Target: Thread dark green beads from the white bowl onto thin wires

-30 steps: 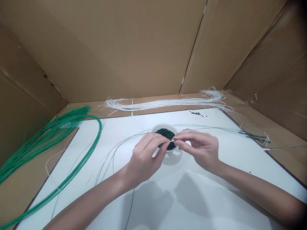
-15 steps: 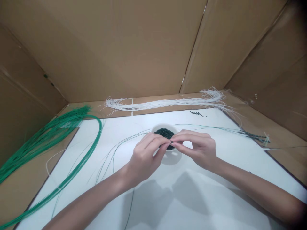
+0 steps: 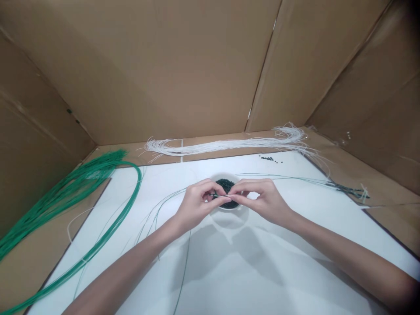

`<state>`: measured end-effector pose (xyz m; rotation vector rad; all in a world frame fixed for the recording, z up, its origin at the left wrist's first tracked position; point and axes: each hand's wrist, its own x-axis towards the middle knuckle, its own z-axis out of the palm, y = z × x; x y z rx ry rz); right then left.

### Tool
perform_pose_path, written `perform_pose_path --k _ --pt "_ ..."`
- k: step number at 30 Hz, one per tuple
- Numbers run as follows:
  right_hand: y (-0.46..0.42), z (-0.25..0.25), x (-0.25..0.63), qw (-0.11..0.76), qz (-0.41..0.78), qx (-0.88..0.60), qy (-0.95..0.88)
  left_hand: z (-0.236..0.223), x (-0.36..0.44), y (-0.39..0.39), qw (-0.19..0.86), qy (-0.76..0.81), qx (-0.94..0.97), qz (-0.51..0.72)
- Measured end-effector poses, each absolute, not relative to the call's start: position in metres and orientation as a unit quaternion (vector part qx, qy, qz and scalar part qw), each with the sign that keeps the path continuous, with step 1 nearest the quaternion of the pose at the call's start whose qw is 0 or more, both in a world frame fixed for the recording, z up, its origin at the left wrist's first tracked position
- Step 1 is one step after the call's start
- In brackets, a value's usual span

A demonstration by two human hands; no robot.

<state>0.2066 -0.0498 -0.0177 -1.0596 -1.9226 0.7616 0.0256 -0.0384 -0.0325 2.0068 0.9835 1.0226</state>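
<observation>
Over a white bowl of small dark green beads, my two hands meet fingertip to fingertip. My left hand pinches a thin, pale cord that runs level between thumb and forefinger. Something small and dark shows on it near the left fingers, too small to make out. My right hand is closed in a pinch on the cord's right part, its tip hidden by the fingers. A thin green cord hangs down below my left wrist.
On the left lies a large bundle of green cords. A bundle of white cords stretches along the back of the white tabletop. Loose beads lie behind the bowl, and beaded strands at right. Cardboard walls surround the table.
Both hands have shifted slightly left. The left fingers have opened into a rounder pinch, and a pale length of cord now shows between them. More of the beads in the bowl is visible.
</observation>
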Motion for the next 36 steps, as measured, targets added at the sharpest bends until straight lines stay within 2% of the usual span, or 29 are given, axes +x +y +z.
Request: perform_pose_path --k 6,10,13,15,19,22,28,36 --pt "-0.038 -0.013 0.215 0.404 0.32 -0.458 -0.724 -0.039 0.026 -0.037 0.424 0.368 0.714 0.418" --pt "-0.03 -0.014 0.221 0.366 0.358 -0.432 -0.743 -0.037 0.026 -0.038 0.386 0.401 0.74 0.377" --pt "-0.019 -0.017 0.222 0.325 0.379 -0.413 -0.762 -0.034 0.023 -0.034 0.363 0.43 0.725 0.397" --pt "-0.01 -0.02 0.219 0.262 0.346 -0.435 -0.789 -0.032 0.019 -0.029 0.359 0.449 0.698 0.427" --pt "0.002 -0.032 0.205 0.065 0.234 -0.459 -0.854 -0.03 0.015 -0.023 0.372 0.464 0.671 0.444" --pt "0.004 -0.042 0.196 0.008 0.192 -0.449 -0.873 -0.032 0.015 -0.023 0.384 0.467 0.664 0.44" --pt "0.003 -0.05 0.2 0.024 0.157 -0.46 -0.874 -0.034 0.016 -0.024 0.364 0.47 0.679 0.431" --pt "-0.003 -0.046 0.212 0.103 0.197 -0.424 -0.878 -0.037 0.017 -0.024 0.381 0.486 0.667 0.416"
